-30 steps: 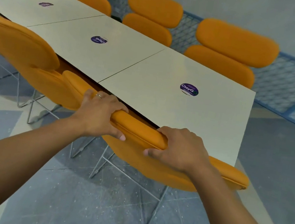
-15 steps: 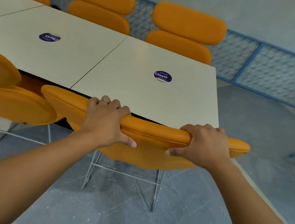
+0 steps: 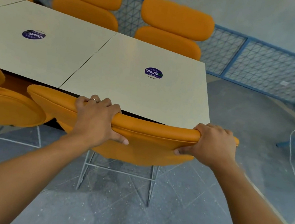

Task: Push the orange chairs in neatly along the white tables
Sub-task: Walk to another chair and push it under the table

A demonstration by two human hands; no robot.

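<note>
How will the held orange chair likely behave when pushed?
The chair probably slides, not rolls: its wire legs show no wheels. Thin frame suggests light. Left hand and right hand grip the backrest top, so pushing high might tip it.

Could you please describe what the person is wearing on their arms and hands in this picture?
The left forearm and right forearm are bare to the frame's edge, with no sleeves, gloves, watch or bracelets in view. The left hand carries a thin silver-coloured ring on one finger. The right hand shows no ring on the parts visible.
</note>
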